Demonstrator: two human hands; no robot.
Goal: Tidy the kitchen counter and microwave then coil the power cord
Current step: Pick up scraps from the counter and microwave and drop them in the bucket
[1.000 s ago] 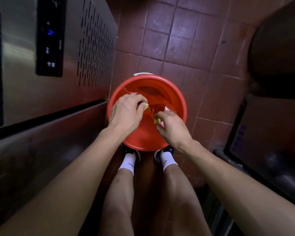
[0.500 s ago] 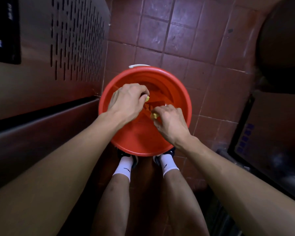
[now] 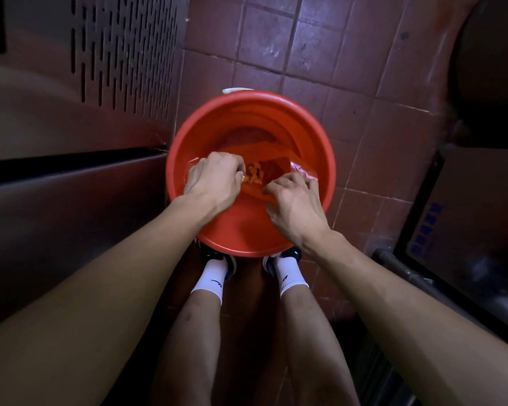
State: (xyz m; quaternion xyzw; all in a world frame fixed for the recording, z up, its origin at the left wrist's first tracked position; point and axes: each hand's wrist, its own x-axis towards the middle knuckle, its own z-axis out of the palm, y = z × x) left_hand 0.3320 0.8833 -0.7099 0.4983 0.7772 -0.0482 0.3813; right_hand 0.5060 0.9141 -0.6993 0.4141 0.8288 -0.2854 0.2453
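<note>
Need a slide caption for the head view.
Both hands, left hand and right hand, hold a clear plastic bag open over a red bucket.

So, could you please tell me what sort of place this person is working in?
Probably a commercial kitchen: a vented stainless-steel appliance stands on the left, dark red floor tiles run underneath, and a round red plastic bucket holds food scraps.

red bucket (image 3: pixel 320 159), white socks (image 3: pixel 210 278), dark red floor tiles (image 3: pixel 314 54)

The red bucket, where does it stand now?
In the head view the bucket stands mid-frame on the tiled floor, just ahead of the person's shoes, right of the steel cabinet.
</note>
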